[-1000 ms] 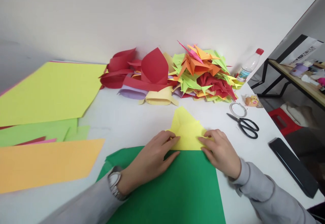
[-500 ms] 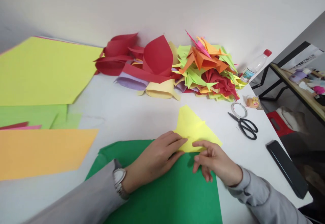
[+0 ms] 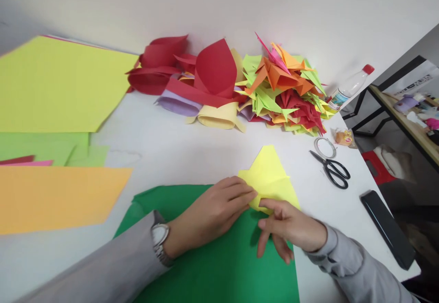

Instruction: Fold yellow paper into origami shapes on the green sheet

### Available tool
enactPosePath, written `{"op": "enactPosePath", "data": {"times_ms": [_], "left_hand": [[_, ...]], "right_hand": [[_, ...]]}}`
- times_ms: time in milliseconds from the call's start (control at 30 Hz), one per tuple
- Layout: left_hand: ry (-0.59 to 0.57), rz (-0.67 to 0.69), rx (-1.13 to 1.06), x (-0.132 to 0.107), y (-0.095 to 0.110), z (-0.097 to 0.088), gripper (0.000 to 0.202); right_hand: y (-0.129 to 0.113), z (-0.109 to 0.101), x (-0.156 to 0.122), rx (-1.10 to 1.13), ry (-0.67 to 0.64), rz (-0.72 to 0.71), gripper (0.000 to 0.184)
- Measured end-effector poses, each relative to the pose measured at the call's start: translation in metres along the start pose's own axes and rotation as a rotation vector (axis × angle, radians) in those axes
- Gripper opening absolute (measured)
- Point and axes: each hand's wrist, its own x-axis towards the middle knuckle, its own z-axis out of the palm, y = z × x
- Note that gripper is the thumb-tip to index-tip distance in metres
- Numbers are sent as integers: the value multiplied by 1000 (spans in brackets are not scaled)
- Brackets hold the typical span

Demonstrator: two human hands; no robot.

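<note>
A folded yellow paper piece point(image 3: 269, 179) lies on the white table point(image 3: 178, 152), its near edge over a large green sheet point(image 3: 222, 257). My left hand point(image 3: 212, 211), with a watch on the wrist, presses its fingertips on the yellow piece's left corner. My right hand point(image 3: 286, 227) pinches the piece's near edge between thumb and forefinger, the other fingers hanging spread over the green sheet.
A heap of folded paper shapes point(image 3: 274, 92) and curled red and cream strips point(image 3: 206, 83) lies by the wall. Large yellow point(image 3: 58, 88), light green point(image 3: 44, 147) and orange sheets point(image 3: 58, 197) lie left. Scissors point(image 3: 331, 170), a tape ring point(image 3: 324, 147), a bottle point(image 3: 350, 88) and a black case point(image 3: 387, 229) sit right.
The yellow piece has turned, its point now facing away. My right hand left its right corner, lifted and came round to pinch the near edge. My left hand stayed on the left corner.
</note>
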Motion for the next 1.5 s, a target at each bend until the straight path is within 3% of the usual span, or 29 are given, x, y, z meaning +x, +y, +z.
{"op": "enactPosePath", "data": {"times_ms": [133,200,367,500,767,933,1200,1500], "left_hand": [[-5,-27,119,-5,-6,-8,24],[-32,-18,149,-7,-6,-9,28],[-113,-3,244,-8,1,-3,34],[-221,-26,261,-9,0,-3,40],[-457,-35,90,-9,-12,-24,46],[-447,-25,15,-11,-10,-23,60],[-455,-18,35,-12,-10,-22,58],[-444,-27,5,-12,-10,-22,57]], "right_hand": [[6,0,-1,-103,228,-40,69],[9,-1,-1,-164,270,-53,64],[10,2,-1,-298,278,-81,40],[9,2,0,-321,278,-73,41],[7,1,-1,-307,289,-48,49],[6,0,-1,-281,276,-47,56],[1,-2,-1,-267,199,-30,48],[1,-3,0,-314,203,6,44]]}}
